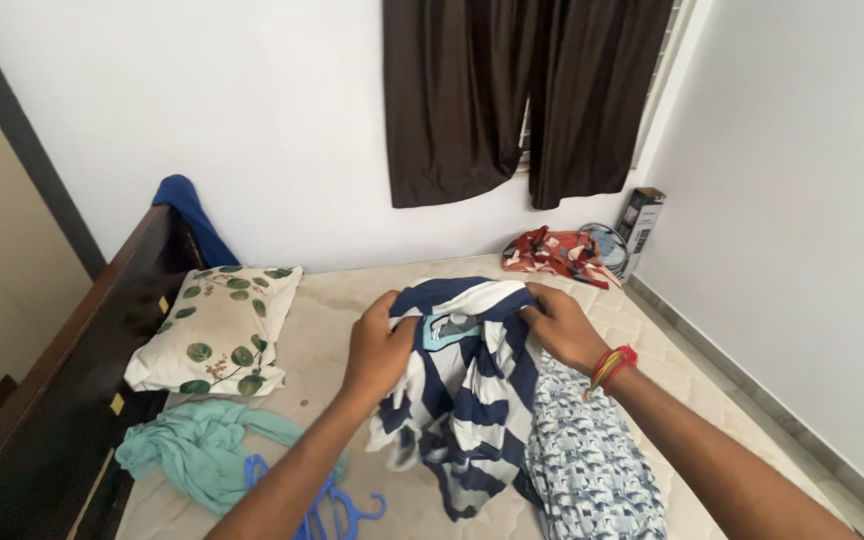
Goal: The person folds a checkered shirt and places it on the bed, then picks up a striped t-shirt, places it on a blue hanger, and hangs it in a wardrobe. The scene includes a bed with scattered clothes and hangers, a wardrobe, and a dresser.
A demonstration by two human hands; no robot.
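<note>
while both hands are up over the middle of the mattress (352, 300), they've got a navy and white striped shirt (472, 400) pinched at its top edge. the left hand (380, 350) is closed around the left side of the collar area, fingers curled into the fabric, and the right hand (564, 325) is gripping the right side the same way. so the shirt hangs down between them, sort of bunched and twisted, with a light blue tag or panel (449, 328) showing just under the neckline. the right wrist has a red and yellow thread band (610, 366) on it.

right beside the shirt, under the right forearm, there's a blue and white patterned cloth (592, 470) lying on the mattress, touching or overlapping the striped one at the lower edge, can't tell which. off to the left is a teal garment (192, 445) crumpled near the edge of the bed, with a couple of blue plastic hangers (337, 510) just beside it. further back on the left sits a pillow with a green leaf print (220, 328) against the dark wooden headboard (72, 390), which has a blue cloth (187, 210) draped over its far end.

at the far corner of the bed there's a red patterned bundle of fabric (555, 254), next to a small box (642, 225) standing by the wall. dark brown curtains (522, 95) hang above that.
</note>
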